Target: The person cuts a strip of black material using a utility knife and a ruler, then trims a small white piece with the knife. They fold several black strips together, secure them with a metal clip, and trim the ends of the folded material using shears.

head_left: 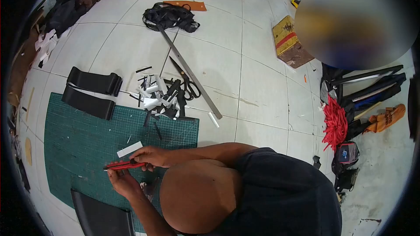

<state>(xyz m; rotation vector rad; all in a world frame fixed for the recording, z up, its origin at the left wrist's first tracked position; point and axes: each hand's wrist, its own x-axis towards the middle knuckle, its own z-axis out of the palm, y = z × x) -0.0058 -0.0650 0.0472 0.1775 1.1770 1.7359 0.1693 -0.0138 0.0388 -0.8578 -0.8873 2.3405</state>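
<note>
A slim red tool (122, 165) with a dark edge lies between my two hands above the green cutting mat (92, 135). My right hand (151, 156) is closed around its right end. The fingers of my left hand (122, 182) pinch its left part from below. Just above the tool, a white strip (130, 149) rests on the mat. A narrow black strip (157, 131) lies farther up. Black and white offcuts (157, 96) are heaped at the mat's upper edge.
Black-handled scissors (189, 85) and a long metal ruler (192, 74) lie beyond the heap. Black curved pieces (89, 100) sit at the mat's upper left; another dark piece (100, 212) is at the bottom. A yellow-brown box (291, 43) and red strands (335, 122) are at right.
</note>
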